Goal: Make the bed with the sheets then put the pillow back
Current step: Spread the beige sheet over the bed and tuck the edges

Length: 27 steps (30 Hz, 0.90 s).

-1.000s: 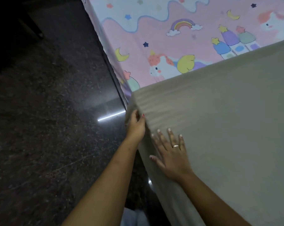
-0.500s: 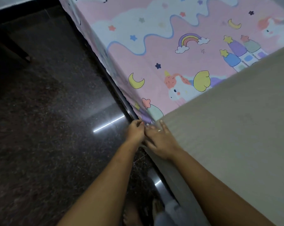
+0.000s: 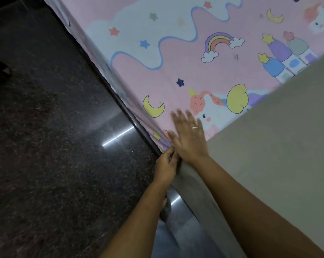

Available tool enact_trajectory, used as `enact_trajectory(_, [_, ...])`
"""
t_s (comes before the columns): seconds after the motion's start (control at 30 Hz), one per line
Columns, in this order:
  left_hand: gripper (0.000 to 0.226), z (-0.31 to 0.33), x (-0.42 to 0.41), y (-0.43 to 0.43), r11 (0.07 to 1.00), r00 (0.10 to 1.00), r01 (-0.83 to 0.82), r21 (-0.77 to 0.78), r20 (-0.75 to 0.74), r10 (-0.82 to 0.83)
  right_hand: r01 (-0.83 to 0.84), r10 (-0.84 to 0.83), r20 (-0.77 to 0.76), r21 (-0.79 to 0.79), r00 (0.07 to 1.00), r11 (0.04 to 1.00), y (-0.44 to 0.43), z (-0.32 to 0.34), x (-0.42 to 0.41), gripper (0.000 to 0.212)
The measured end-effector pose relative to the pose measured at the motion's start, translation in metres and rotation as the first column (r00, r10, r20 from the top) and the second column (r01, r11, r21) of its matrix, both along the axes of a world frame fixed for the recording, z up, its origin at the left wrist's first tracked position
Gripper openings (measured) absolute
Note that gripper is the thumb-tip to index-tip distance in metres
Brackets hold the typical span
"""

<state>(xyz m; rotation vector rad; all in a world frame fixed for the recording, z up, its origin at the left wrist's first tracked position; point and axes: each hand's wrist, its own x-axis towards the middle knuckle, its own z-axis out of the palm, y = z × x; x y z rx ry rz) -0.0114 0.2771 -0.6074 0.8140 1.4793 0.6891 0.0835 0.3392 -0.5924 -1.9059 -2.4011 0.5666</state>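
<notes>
Both forearms enter from the bottom edge, cut off before the elbows, and between them a bluish shape (image 3: 168, 239) lies low against the floor, too dim to identify. Beside them the grey sheet (image 3: 269, 155) covers the near part of the bed, a plain, matte cloth with a faint weave, drooping over the mattress side in a soft fold. Its straight front edge runs diagonally up to the right. The left hand (image 3: 165, 164) is at the bed's side, fingers curled around the grey sheet's corner; its fingertips are partly hidden behind the right hand (image 3: 189, 138). That hand lies flat with fingers spread wide, blurred at the tips, across the boundary where grey meets the pink printed sheet (image 3: 176, 58). A thin ring (image 3: 194, 127) shows on one finger. The pink sheet stretches smooth and taut beyond, patterned with moons, stars, a rainbow, unicorns and wavy pale clouds, running out of frame at the top and right. To the left, the dark speckled stone floor (image 3: 55, 146) is polished, reflecting bright streaks.
</notes>
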Motion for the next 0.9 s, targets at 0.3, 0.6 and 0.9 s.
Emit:
enact_trajectory(0.3, [0.04, 0.003, -0.014, -0.007, 0.996, 0.995, 0.079, 0.027, -0.058, -0.078, 0.039, -0.004, -0.271, 0.121, 0.962, 0.992, 0.035, 0.007, 0.011, 0.057])
enact_trajectory(0.6, [0.018, 0.008, -0.019, 0.006, 0.98, 0.988, 0.134, -0.148, -0.062, -0.144, -0.264, 0.263, -0.058, -0.016, 0.963, 0.964, 0.021, 0.004, -0.026, 0.061])
enact_trajectory(0.9, [0.039, -0.008, -0.034, 0.069, 0.939, 0.999, 0.021, -0.345, 0.053, -0.002, 0.278, -0.287, 0.115, 0.088, 0.951, 0.957, 0.061, -0.017, -0.02, 0.062])
